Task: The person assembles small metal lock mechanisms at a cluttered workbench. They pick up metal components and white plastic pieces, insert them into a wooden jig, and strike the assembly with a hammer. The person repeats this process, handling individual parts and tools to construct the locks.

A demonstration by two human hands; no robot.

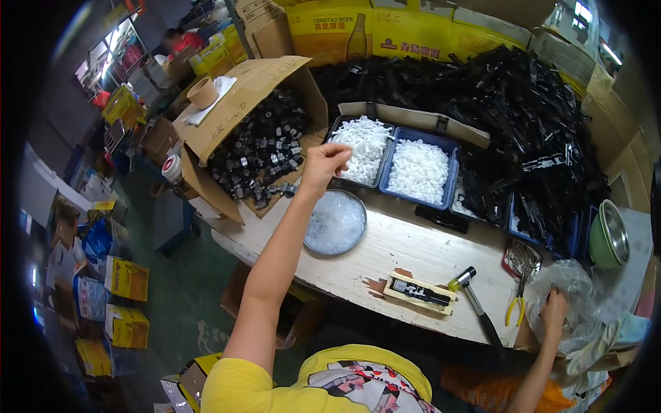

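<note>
My left hand (323, 167) is raised over the near left edge of a tray of thin white plastic pieces (365, 141). Its thumb and fingers are pinched together; whatever they may hold is too small to see. Below it sits a round dish (335, 221) of translucent pieces. At the far right, my right hand (553, 313) is at a clear plastic bag (578, 296), fingers curled and partly hidden. Between the hands, a cream block fixture (418, 293) with a black part in it lies on the table beside a hammer (475, 303) and yellow-handled pliers (516, 303).
A blue tray of white pieces (418, 172) stands beside the first. Behind spreads a high heap of black plastic parts (441, 89). An open carton (241, 103) of small dark parts stands at left. Green bowls (609, 234) and a red dish (521, 259) are at right.
</note>
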